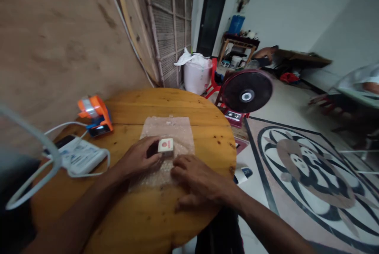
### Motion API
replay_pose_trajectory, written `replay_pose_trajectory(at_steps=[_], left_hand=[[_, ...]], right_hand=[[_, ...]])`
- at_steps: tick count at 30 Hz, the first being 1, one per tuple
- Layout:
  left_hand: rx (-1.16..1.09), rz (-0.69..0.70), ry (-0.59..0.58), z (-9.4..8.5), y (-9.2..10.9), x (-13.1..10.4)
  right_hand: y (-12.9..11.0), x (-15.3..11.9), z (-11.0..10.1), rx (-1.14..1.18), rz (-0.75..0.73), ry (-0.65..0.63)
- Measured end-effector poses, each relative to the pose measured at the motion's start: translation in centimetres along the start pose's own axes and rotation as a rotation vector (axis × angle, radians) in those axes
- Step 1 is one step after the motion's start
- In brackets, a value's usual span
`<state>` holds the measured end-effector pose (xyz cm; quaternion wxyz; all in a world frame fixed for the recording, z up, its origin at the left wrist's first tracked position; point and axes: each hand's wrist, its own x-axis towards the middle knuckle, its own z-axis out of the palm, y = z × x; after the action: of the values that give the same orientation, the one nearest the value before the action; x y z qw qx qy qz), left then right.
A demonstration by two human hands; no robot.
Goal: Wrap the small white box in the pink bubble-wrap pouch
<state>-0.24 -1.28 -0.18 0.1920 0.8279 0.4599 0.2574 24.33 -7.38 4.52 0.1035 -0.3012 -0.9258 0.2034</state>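
Note:
A small white box [166, 147] with red print on top stands on a sheet of bubble wrap [184, 127] laid flat on the round wooden table. My left hand [140, 155] grips the box from its left side, fingers at the far corner and thumb at the near one. To the right of the box, my right hand [198, 179] rests palm down over the wrap's right edge. Its fingers are slightly bent and touch the wrap, while the thumb lies apart on the wood. The underside of the box is hidden.
On the left of the table [207, 127] lie an orange and blue device [96, 114] and a white power strip [81, 155] with cables. Past the table's right side are a large black disc [237, 88] and a panda-patterned floor [308, 167]. A white sack [197, 74] stands behind.

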Motion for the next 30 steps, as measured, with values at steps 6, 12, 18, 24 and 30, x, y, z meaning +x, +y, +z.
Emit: replay_pose_trajectory(at_steps=[6,12,18,24,30], left_hand=[[-0.043,-0.029,-0.012,-0.5,0.9,0.2],[-0.066,-0.032,-0.027,-0.9,1.3,0.1],[-0.097,-0.021,-0.035,-1.1,1.3,0.2],[-0.130,-0.033,-0.056,-1.6,1.2,0.2],[-0.289,-0.004,-0.156,-3.2,1.2,-0.2]], right_hand=[[0.7,0.6,2.8,-0.218,0.035,0.019],[0.6,1.5,2.0,-0.221,0.113,0.007],[1.2,2.0,0.5,-0.156,0.076,0.154],[2.1,2.1,-0.7,0.002,0.124,0.179],[2.7,3.2,-1.6,0.274,0.095,0.231]])
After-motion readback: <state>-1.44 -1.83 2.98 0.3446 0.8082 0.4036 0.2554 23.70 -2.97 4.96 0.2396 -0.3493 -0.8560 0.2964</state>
